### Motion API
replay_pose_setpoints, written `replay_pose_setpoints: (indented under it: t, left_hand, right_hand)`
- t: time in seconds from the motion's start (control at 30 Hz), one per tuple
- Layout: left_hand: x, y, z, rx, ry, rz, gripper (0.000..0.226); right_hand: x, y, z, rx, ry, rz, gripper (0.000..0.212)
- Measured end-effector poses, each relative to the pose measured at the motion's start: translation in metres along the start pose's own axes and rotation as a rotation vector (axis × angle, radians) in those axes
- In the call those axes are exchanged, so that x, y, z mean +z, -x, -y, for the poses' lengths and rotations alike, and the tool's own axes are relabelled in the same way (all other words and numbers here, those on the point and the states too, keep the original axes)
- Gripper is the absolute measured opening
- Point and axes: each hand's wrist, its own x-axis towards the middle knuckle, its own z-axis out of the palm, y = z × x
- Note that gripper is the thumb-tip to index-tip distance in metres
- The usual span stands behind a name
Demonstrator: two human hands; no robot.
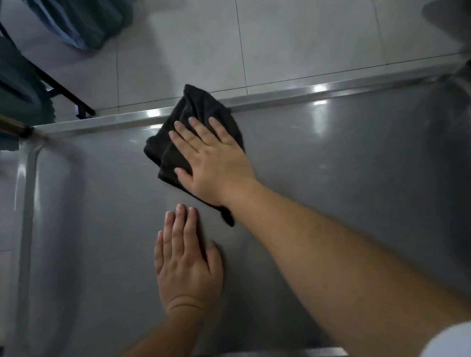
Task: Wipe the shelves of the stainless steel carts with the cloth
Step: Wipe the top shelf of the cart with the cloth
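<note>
I look straight down on the top shelf of a stainless steel cart point(352, 162). A dark grey cloth point(202, 113) lies crumpled against the shelf's far rim, one corner hanging over it. My right hand point(210, 160) presses flat on the cloth, fingers spread and pointing to the far left. My left hand point(187, 260) rests flat on the bare steel just in front of the cloth, fingers together, holding nothing.
The shelf's raised far rim point(301, 93) runs across the view, with corner posts at the left point(21, 130) and far right. Beyond it lies a pale tiled floor point(291, 36). Blue-green fabric point(73, 14) and a black frame point(69, 96) stand at the upper left.
</note>
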Motion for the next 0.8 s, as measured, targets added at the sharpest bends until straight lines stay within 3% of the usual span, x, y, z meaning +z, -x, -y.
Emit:
replay_pose_setpoints:
  t: [0.13,0.4,0.47,0.67,0.8]
  left_hand:
    - [0.0,0.002,0.001,0.021,0.015,-0.051,0.075]
    - [0.001,-0.001,-0.001,0.026,0.006,-0.045,0.077]
    - [-0.001,-0.002,-0.003,0.023,0.004,-0.033,0.076]
    - [-0.004,-0.001,-0.001,0.02,-0.008,-0.009,0.075]
    - [-0.003,-0.002,-0.001,0.024,-0.004,-0.023,0.074]
  right_hand:
    - [-0.012,0.024,-0.092,0.056,0.026,-0.025,0.074]
    - [-0.05,0.122,-0.291,0.646,0.037,-0.105,0.078]
    - [-0.056,0.144,-0.32,0.673,0.046,-0.094,0.078]
    - [-0.045,0.17,-0.294,0.72,0.029,-0.106,0.076]
    - [-0.029,0.241,-0.251,0.762,0.02,-0.121,0.075]
